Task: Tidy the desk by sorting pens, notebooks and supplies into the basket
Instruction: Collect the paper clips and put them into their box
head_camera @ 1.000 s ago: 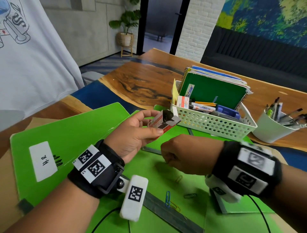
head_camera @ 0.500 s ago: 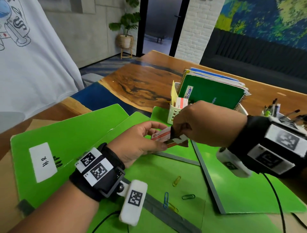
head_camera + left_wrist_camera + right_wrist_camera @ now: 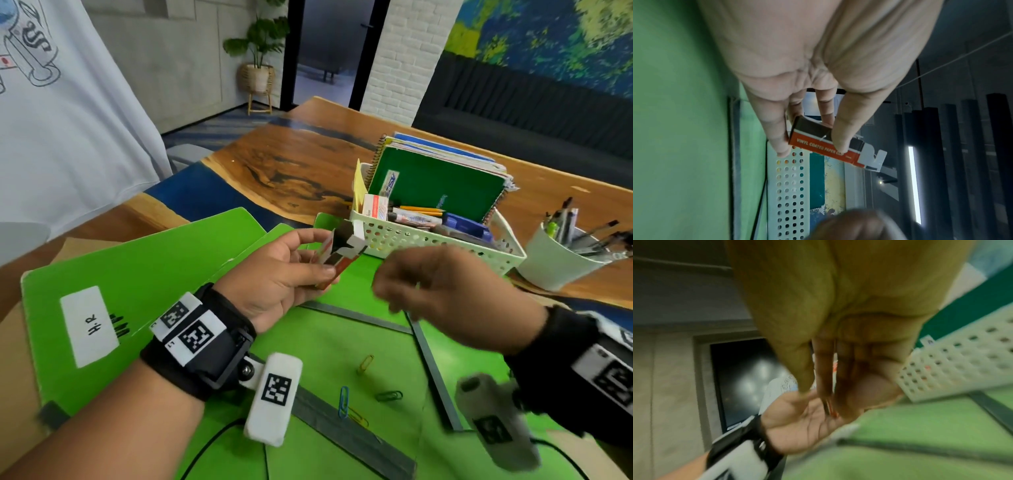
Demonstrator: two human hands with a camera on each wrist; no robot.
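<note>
My left hand [image 3: 322, 253] [image 3: 810, 149] pinches a small red, black and white paper clip box [image 3: 346, 240] [image 3: 857, 154] between thumb and fingers, its end flap hanging open. It is held just left of the white perforated basket [image 3: 428, 240] [image 3: 789, 186]. My right hand [image 3: 394, 294] [image 3: 816, 391] hovers blurred to the right of the box and apart from it, fingers loosely extended, with nothing seen in them. Three loose paper clips, yellow [image 3: 365, 364], blue [image 3: 343, 401] and green [image 3: 388, 396], lie on the green folder below my hands.
The basket holds spiral notebooks [image 3: 438, 185], pens, pencils and a small box. A white cup of pens [image 3: 561, 263] stands to its right. Green folders [image 3: 137, 291] cover the near desk. A person in a white shirt [image 3: 51, 120] stands at the left.
My right hand, which was at the box's open end half a second ago, has pulled back right and downward. The left hand still holds the box, slightly higher.
</note>
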